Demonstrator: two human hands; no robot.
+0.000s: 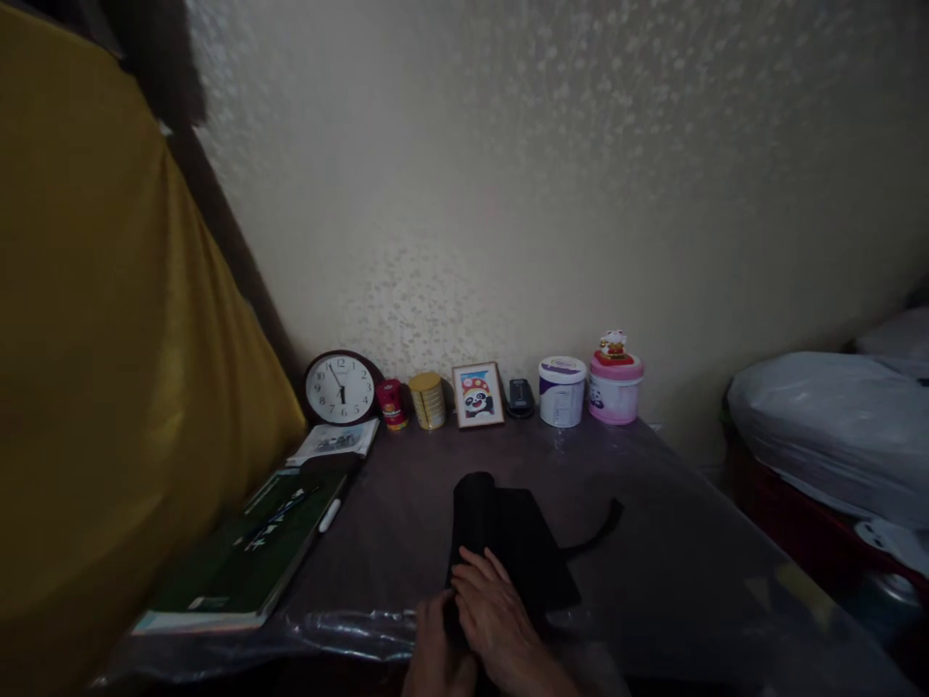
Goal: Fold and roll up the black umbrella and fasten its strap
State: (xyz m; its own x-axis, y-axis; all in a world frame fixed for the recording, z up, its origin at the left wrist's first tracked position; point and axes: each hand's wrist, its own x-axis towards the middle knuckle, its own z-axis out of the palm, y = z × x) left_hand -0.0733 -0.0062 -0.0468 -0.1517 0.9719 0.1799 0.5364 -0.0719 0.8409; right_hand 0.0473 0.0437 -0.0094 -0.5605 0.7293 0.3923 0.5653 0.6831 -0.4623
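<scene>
1. The black cloth (533, 552), partly rolled, lies on the table (392, 513), its strap (596, 534) trailing right.
2. The right hand (494, 608) rests on its rolled side, fingers extended, unclenched.
3. The left hand (437, 641) curls at its near end; one cannot tell whether it grips.

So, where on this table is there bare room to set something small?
Bare: between the white pen and the black item, and from its strap to the right edge of the table. Crowded: the back row, clock to pink tub; the left side, under the green book; the front middle, with left hand and right hand on the black item.
</scene>
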